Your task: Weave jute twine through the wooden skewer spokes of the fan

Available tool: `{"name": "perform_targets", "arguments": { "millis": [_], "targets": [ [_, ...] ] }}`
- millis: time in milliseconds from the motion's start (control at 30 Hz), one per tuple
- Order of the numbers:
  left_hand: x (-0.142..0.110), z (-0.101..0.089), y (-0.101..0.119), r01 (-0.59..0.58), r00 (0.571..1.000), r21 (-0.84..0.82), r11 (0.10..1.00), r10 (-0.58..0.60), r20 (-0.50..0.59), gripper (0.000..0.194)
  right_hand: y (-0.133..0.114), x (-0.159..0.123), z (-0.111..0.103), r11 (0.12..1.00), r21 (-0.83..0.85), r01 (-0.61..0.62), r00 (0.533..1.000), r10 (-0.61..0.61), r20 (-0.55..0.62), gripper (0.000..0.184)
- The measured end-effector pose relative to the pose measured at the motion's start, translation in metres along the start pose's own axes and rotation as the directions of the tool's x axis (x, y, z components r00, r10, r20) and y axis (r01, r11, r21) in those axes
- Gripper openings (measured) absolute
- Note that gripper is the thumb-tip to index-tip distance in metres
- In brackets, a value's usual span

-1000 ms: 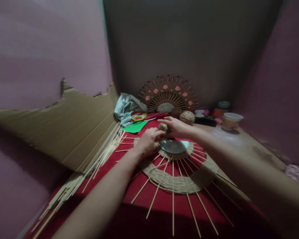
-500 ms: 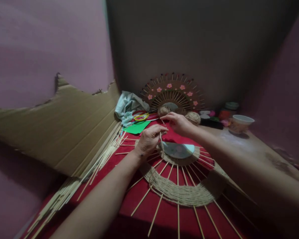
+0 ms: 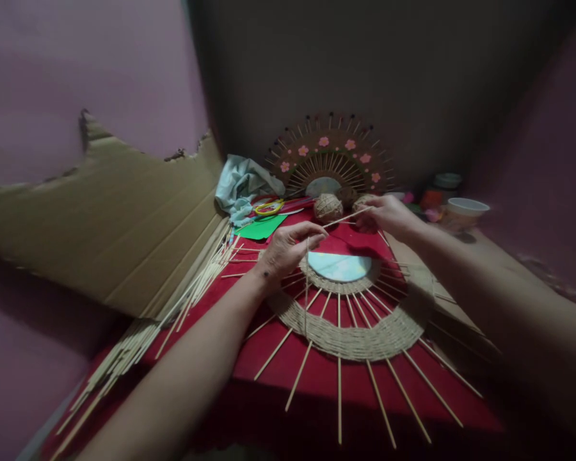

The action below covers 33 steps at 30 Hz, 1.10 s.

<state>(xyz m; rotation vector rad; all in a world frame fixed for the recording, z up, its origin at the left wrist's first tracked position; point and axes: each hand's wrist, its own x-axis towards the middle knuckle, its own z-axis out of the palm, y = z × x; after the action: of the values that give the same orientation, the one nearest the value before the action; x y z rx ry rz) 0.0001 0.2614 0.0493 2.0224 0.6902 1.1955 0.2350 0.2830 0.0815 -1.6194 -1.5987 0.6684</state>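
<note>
A length of jute twine [image 3: 347, 218] is stretched between my two hands. My left hand [image 3: 290, 248] pinches it above the left side of a half-round woven fan [image 3: 360, 342], and the twine drops from those fingers to the woven band. Farther right, my right hand [image 3: 383, 214] grips the twine with its fingertips. The fan has thin sticks spreading from a pale half-disc [image 3: 340, 266]. A ball of twine [image 3: 328, 208] sits just behind my hands; a second ball is partly hidden by my right hand.
A finished fan with pink flowers [image 3: 324, 142] leans at the back wall. Loose sticks [image 3: 139, 346] and a cardboard sheet [image 3: 158, 256] lie left. Yellow-handled scissors [image 3: 269, 207], green paper [image 3: 260, 227] and a pale cloth [image 3: 242, 186] are behind. A white-rimmed bowl [image 3: 465, 214] stands right.
My right hand has moved right, pulling the twine taut from my left hand. The twine ball, first between my hands, now lies behind them. My left hand stays near the fan's left side.
</note>
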Motion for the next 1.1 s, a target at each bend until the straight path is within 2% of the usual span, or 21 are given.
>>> {"name": "perform_targets", "arguments": {
  "millis": [167, 233, 300, 367, 467, 633, 667, 700, 733, 800, 867, 933, 1033, 1100],
  "targets": [
    [-0.003, 0.002, -0.004, -0.021, 0.994, 0.161, 0.987, 0.004, 0.108, 0.01, 0.01, -0.017, -0.008, 0.994, 0.111, -0.017, 0.991, 0.032, -0.132, 0.013],
    [-0.004, 0.0, -0.007, -0.019, 0.993, 0.211, 0.977, -0.007, 0.118, 0.011, 0.014, -0.021, -0.011, 0.992, 0.117, 0.04, 0.976, -0.014, -0.216, 0.009],
    [-0.004, -0.002, -0.011, -0.045, 0.993, 0.258, 0.965, 0.014, 0.119, 0.01, 0.017, -0.024, -0.015, 0.988, 0.032, 0.148, 0.935, -0.129, -0.331, 0.005],
    [-0.004, -0.005, -0.014, -0.097, 0.991, 0.302, 0.948, 0.063, 0.12, 0.01, 0.014, -0.027, -0.018, 0.941, -0.165, 0.295, 0.846, -0.337, -0.412, 0.006],
    [-0.003, -0.007, -0.019, -0.154, 0.985, 0.322, 0.934, 0.118, 0.127, 0.01, -0.003, -0.032, -0.022, 0.777, -0.437, 0.452, 0.674, -0.619, -0.403, 0.009],
    [-0.005, -0.006, -0.021, -0.165, 0.981, 0.301, 0.939, 0.124, 0.151, 0.016, -0.043, -0.048, -0.026, 0.533, -0.652, 0.539, 0.395, -0.844, -0.363, 0.017],
    [-0.005, -0.006, -0.02, -0.148, 0.983, 0.289, 0.946, 0.108, 0.15, 0.019, -0.046, -0.05, -0.026, 0.493, -0.678, 0.545, 0.362, -0.868, -0.341, 0.019],
    [-0.005, -0.005, -0.019, -0.119, 0.985, 0.269, 0.956, 0.08, 0.151, 0.023, -0.047, -0.05, -0.026, 0.476, -0.689, 0.546, 0.365, -0.876, -0.316, 0.02],
    [-0.005, -0.005, -0.018, -0.078, 0.987, 0.241, 0.967, 0.041, 0.153, 0.028, -0.044, -0.049, -0.026, 0.486, -0.69, 0.537, 0.41, -0.865, -0.29, 0.021],
    [-0.005, -0.005, -0.016, 0.03, 0.986, 0.165, 0.986, -0.056, 0.156, 0.039, -0.032, -0.045, -0.024, 0.575, -0.659, 0.484, 0.607, -0.764, -0.221, 0.023],
    [-0.005, -0.005, -0.014, 0.126, 0.979, 0.095, 0.987, -0.14, 0.151, 0.045, -0.017, -0.042, -0.021, 0.688, -0.613, 0.389, 0.799, -0.584, -0.147, 0.034],
    [-0.005, -0.006, -0.012, 0.185, 0.969, 0.056, 0.981, -0.191, 0.155, 0.045, -0.005, -0.042, -0.016, 0.75, -0.581, 0.318, 0.871, -0.473, -0.133, 0.045],
    [-0.006, -0.005, -0.008, 0.216, 0.959, 0.028, 0.976, -0.217, 0.182, 0.038, 0.005, -0.044, -0.005, 0.778, -0.591, 0.211, 0.927, -0.352, -0.132, 0.05],
    [-0.006, -0.005, -0.006, 0.242, 0.955, -0.043, 0.969, -0.23, 0.187, 0.029, 0.01, -0.044, 0.002, 0.793, -0.59, 0.151, 0.961, -0.257, -0.098, 0.064]
  ]
}}
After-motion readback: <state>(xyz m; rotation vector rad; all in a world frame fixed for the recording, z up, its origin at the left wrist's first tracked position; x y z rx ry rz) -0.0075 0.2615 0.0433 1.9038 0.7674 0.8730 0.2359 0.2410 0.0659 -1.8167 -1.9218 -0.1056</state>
